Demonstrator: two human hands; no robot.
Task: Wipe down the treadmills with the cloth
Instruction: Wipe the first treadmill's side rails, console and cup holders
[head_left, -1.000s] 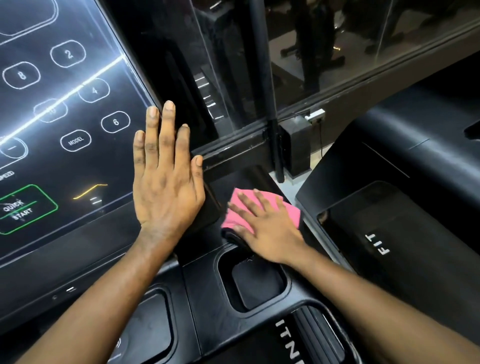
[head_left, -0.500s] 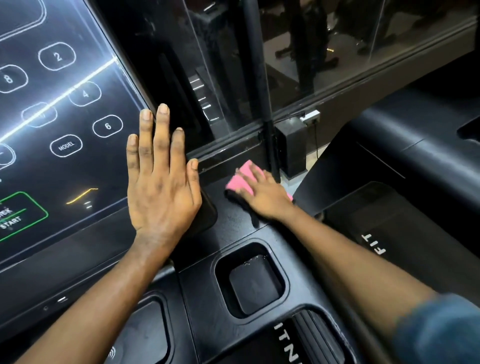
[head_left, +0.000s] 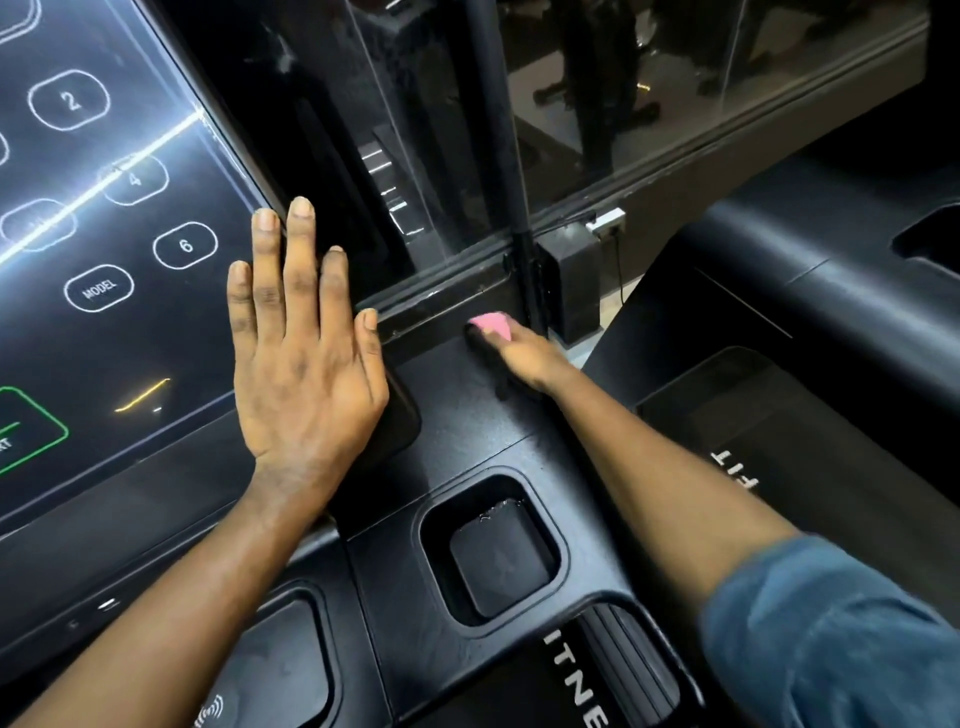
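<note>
While the left hand (head_left: 306, 358) lies flat on the lower right edge of the lit screen (head_left: 104, 322), its fingers straight and close together, the thumb drawn in beside them and nothing held, the right hand (head_left: 527, 358) reaches to the far back corner of the black treadmill console (head_left: 462, 436). It rests there on top of the pink cloth (head_left: 492, 325). Only a small fold of the cloth shows, past the knuckles and close to the foot of the black post (head_left: 498, 156) that rises in front of the glass (head_left: 649, 104). This hand is blurred, so I cannot tell whether its fingers lie flat on the cloth or curl round it. The right forearm crosses the console on a slant, and a blue sleeve (head_left: 831, 639) covers it near the lower right corner. Between the two forearms sits a square cup holder (head_left: 493, 556) sunk into the console, with a little wet shine at its back rim. Rounded white buttons marked 2, 4, 6 and MODEL show on the screen just left of the left hand's fingers, and part of a green-outlined button sits at the left edge. To the right, just beside the console, stands a second treadmill (head_left: 779, 415), also black, with white letters on its deck
</note>
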